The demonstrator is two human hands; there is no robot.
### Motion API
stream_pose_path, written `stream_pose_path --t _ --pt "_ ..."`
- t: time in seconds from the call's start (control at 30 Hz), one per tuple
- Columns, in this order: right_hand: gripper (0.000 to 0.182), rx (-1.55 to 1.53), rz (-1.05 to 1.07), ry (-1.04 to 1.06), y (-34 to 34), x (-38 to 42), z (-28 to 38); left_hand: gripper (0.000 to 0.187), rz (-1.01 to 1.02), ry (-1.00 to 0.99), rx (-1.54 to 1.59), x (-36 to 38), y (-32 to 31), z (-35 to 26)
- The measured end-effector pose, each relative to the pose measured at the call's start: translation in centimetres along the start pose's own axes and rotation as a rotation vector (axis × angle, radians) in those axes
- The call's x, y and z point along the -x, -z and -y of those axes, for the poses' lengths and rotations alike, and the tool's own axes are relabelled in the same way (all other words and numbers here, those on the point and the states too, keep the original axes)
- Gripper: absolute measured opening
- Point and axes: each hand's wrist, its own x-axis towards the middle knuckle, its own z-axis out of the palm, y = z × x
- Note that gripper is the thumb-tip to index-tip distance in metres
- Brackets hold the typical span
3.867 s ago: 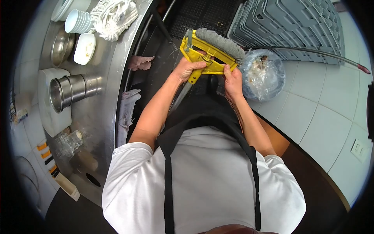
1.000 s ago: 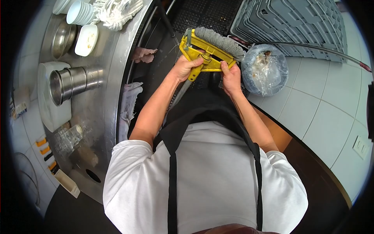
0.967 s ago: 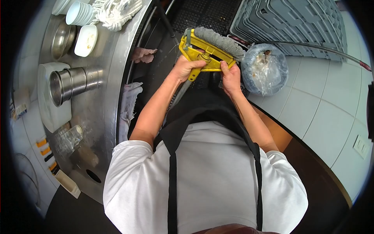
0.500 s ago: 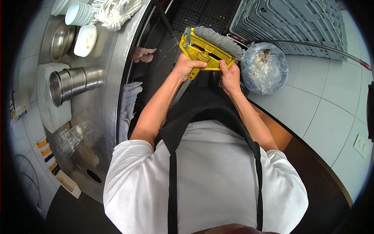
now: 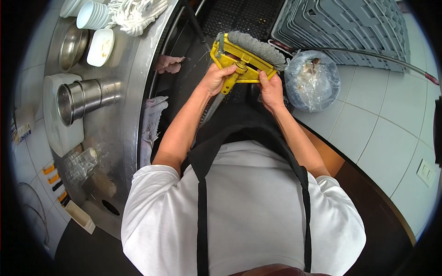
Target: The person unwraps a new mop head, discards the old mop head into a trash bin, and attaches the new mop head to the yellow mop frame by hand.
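Note:
A yellow mop clamp (image 5: pixel 251 61) is held out in front of me, with a grey mop head (image 5: pixel 258 48) along its far edge. My left hand (image 5: pixel 214 79) grips the clamp's left end, thumb pointing to the yellow threaded knob (image 5: pixel 241 67). Around the lower right corner of the clamp my right hand (image 5: pixel 271 90) is closed, its thumb on the frame. From the clamp's yellow neck the grey mop handle (image 5: pixel 212 110) slants down toward my apron, where its lower part is hidden. Both hands' other fingers are mostly out of sight behind the frame.
Left is a steel counter (image 5: pixel 124 92) with white mop strands (image 5: pixel 136 16), stacked bowls (image 5: pixel 92 15), a steel cylinder (image 5: pixel 78 99) and glasses (image 5: pixel 83 163). Grey crates (image 5: pixel 343 32) and a plastic-lined bin (image 5: pixel 313 80) stand to the right, a metal rod crossing above the bin.
My left thumb has drawn back to the left, off the yellow neck beside the knob. The clamp has barely shifted, and my right hand keeps its place on it.

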Motion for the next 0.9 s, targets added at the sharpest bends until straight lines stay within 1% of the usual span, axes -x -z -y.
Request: stream_pose_path --t 0.07,0.17,0.27,0.37,0.47,0.57,0.67,0.77,0.9 --pt "0.03 0.042 0.013 -0.025 0.28 -0.07 0.02 0.054 0.003 0.034 0.023 -0.02 0.71 0.13" --pt "0.029 -0.034 0.012 0.014 -0.47 -0.09 0.36 0.055 0.024 -0.025 -0.19 -0.21 0.99 0.7" --pt "0.029 -0.015 -0.006 -0.001 -0.51 0.0 0.33 0.055 0.05 0.0 -0.073 0.04 0.31 -0.2" --pt "0.028 -0.019 -0.004 -0.015 -0.37 -0.08 0.28 0.058 0.013 0.066 0.086 0.12 0.72 -0.2" --pt "0.026 -0.002 0.002 0.002 -0.31 -0.09 0.13 0.055 0.076 0.014 -0.057 -0.04 1.07 0.25" --pt "0.026 0.022 -0.008 0.002 -0.2 -0.01 -0.06 0.05 0.048 -0.004 -0.174 -0.28 0.71 0.51" --pt "0.026 0.044 -0.035 0.013 -0.39 0.08 0.05 0.046 0.037 -0.011 -0.001 0.22 0.4 -0.04" --pt "0.026 0.034 -0.012 -0.008 -0.05 0.15 -0.07 0.046 0.02 0.078 0.089 0.02 1.07 -0.24" --pt "0.026 0.031 -0.03 0.007 -0.67 0.25 0.5 0.049 0.012 0.02 0.011 -0.21 0.83 -0.03"
